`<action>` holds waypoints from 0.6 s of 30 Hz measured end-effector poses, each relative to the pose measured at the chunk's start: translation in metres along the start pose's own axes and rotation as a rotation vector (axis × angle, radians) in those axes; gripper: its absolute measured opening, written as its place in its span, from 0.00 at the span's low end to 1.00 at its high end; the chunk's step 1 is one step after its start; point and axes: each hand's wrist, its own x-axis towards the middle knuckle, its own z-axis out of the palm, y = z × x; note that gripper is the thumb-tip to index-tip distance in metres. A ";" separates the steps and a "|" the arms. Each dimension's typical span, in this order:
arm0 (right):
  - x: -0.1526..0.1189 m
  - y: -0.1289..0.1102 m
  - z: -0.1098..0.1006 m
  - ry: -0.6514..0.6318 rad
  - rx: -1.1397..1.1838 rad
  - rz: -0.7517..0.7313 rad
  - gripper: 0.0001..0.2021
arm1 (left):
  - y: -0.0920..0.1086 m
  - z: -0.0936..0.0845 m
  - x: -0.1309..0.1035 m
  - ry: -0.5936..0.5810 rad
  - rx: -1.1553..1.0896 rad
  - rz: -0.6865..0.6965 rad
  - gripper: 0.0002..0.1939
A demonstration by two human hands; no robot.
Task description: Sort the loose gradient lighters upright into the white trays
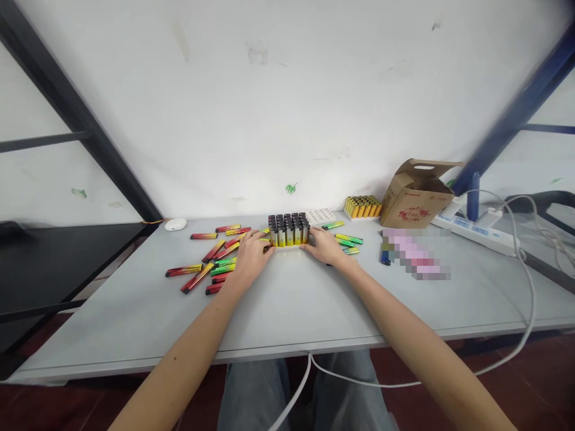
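A white tray of upright lighters (288, 234), silver-yellow with black tops, stands in the middle of the table. My left hand (252, 254) holds the tray's left end, fingers curled against its side. At the opposite end, my right hand (324, 244) grips the tray with its thumb near the front edge. Loose red-yellow and green lighters (223, 269) lie scattered beside my left hand, some partly hidden behind it. A few green lighters (349, 239) lie just right of my right hand. Behind the tray is a white holder with round holes (321, 215).
Against the wall stand a tray of yellow lighters (363, 206) and an open cardboard box (415, 194). A power strip (480, 233) with a white cable (532, 299) lies at the right. A white rounded case (175, 224) sits at back left. A pixelated pink item (415, 254) lies right.
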 end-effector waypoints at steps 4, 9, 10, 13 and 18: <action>0.002 -0.007 0.002 -0.015 -0.022 0.060 0.14 | -0.003 0.002 0.000 -0.001 0.001 -0.007 0.13; 0.003 -0.015 0.004 -0.008 -0.024 0.099 0.16 | -0.006 0.004 0.001 0.008 -0.008 -0.027 0.14; 0.003 -0.016 0.005 -0.003 -0.028 0.101 0.16 | -0.006 0.005 0.002 0.007 -0.010 -0.029 0.14; 0.002 -0.017 0.005 0.030 -0.043 0.116 0.19 | -0.006 0.005 0.003 -0.005 -0.010 -0.024 0.14; 0.002 -0.012 -0.001 0.035 -0.024 0.124 0.13 | 0.001 0.004 0.005 -0.032 0.019 -0.026 0.14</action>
